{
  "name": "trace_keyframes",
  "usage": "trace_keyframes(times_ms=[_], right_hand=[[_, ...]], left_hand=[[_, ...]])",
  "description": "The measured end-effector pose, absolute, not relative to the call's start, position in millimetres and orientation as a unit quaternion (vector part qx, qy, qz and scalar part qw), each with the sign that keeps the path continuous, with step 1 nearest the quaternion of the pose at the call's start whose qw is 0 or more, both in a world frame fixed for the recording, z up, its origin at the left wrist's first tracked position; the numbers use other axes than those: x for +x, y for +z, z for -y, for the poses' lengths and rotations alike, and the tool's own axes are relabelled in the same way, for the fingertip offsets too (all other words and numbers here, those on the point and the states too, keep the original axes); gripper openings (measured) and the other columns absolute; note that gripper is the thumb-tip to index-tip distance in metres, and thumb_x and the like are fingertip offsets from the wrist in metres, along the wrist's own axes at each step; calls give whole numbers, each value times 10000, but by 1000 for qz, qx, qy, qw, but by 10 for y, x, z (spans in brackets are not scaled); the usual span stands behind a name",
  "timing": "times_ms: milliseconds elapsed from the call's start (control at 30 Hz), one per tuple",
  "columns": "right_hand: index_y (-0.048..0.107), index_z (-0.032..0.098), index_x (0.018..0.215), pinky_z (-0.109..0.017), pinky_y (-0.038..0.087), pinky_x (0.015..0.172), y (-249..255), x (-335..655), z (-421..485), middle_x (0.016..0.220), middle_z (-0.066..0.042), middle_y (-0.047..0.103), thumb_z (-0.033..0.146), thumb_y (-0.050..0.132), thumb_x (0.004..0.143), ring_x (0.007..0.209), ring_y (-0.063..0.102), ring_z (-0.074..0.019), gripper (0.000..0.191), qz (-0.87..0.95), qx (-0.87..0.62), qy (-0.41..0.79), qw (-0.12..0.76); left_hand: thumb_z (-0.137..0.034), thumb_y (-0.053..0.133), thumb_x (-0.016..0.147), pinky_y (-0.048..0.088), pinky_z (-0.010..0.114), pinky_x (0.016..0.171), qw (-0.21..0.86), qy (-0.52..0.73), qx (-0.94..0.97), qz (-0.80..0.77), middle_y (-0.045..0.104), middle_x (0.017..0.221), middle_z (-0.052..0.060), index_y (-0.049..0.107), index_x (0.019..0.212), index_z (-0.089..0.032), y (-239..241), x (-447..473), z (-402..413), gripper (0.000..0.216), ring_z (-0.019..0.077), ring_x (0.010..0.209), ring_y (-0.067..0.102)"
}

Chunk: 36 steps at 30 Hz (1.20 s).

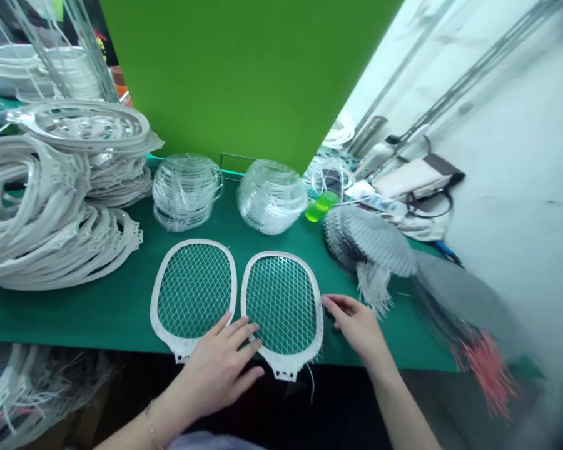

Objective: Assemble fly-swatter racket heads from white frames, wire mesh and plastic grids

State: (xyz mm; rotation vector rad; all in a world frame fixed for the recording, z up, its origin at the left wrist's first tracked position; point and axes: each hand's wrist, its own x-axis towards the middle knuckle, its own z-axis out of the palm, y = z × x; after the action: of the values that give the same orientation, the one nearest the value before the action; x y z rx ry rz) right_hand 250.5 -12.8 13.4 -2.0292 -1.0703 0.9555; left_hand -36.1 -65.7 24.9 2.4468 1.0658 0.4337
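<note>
Two white plastic racket-head frames filled with diamond mesh lie side by side on the green table: a left frame (154,300) and a right frame (319,325). My left hand (220,362) is open, its fingers stretched over the lower inner rims of both. My right hand (356,325) is closed in a pinch at the outer edge of the right frame; whatever is between the fingertips is hidden. Loose strands stick out at that frame's lower right rim, and one thin strand (312,384) hangs past the table edge.
Piles of white frames (51,219) crowd the left. Two stacks of clear rings, a left stack (186,194) and a right stack (272,197), stand behind. A green board (253,75) rises at the back. Grey mesh stacks (375,237) and a green cup (323,206) sit right.
</note>
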Motion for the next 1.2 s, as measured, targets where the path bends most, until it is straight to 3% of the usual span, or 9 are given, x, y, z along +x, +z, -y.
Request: trace_keyframes(times_ms=[100,267,400,567,700,1067,1200], right_hand=[[721,138,867,-274,443,455,221,2465,206,768,-96,708,577,768,566,612,605,-181,534,375,-759,401,350],[717,133,944,-245,370,399,241,2480,336,657,-30,645,566,853,529,466,480,-101,615,321,-745,432,393],[759,119,814,-206,285,392,287,2547,423,543,-5,590,545,897,492,458,412,-65,552,307,-713,509,372],[763,153,780,-177,326,389,406,2539,439,696,-35,678,508,916,511,534,538,-84,472,274,-663,547,431],[735,155,793,-185,452,441,332,2387,361,734,-28,687,517,927,494,580,672,-139,507,254,-660,564,427],[718,124,851,-185,506,465,207,2295,331,725,-46,712,593,915,450,573,726,-192,647,274,-689,540,398],[700,122,761,-207,532,490,180,2257,352,663,-54,706,564,921,447,580,732,-217,585,274,-710,509,402]], left_hand=[[-354,544,983,477,566,1082,181,165,889,-386,645,1347,93,651,1207,-195,207,-402,675,295,316,1297,571],[-318,563,975,495,583,1061,142,190,887,-396,671,1282,110,643,1143,-173,154,-315,694,236,310,1233,615],[-276,542,984,503,538,1066,143,220,880,-397,640,1320,142,600,1171,-153,132,-307,677,232,278,1216,627],[-452,657,901,412,578,1128,142,279,829,-464,450,1511,200,346,1478,-153,254,-341,663,720,333,1430,405],[-519,724,820,343,603,1162,138,264,812,-502,343,1584,198,208,1545,-162,293,-267,668,959,355,1486,295],[-475,738,819,309,572,1193,150,192,823,-514,285,1627,146,125,1574,-190,144,-197,674,1014,328,1513,235],[-458,658,895,304,574,1197,145,156,860,-464,313,1623,88,267,1546,-238,129,-215,632,790,315,1513,242]])
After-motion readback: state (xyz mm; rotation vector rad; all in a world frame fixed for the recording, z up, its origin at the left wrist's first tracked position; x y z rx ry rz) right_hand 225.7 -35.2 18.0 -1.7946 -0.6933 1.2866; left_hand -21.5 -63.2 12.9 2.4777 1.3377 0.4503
